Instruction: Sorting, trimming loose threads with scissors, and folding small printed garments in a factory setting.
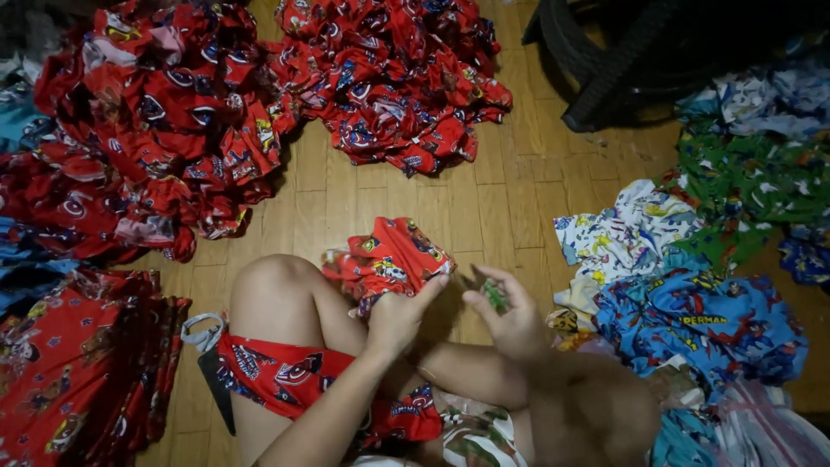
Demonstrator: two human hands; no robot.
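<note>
I sit on a wooden floor (510, 207) with my knees up. My left hand (399, 318) grips a small red printed garment (389, 258), holding it bunched just past my left knee. A hand's width to the right, my right hand (508, 313) has its fingers curled around a small green thing (494, 296); what that thing is I cannot tell. The two hands are close together but apart.
Big heaps of red printed garments lie at the far left (147, 121) and far middle (393, 78). A flat stack of red cloth (78, 363) is at my left. Blue, white and green printed garments (692, 268) pile at the right. A dark chair base (622, 60) stands far right.
</note>
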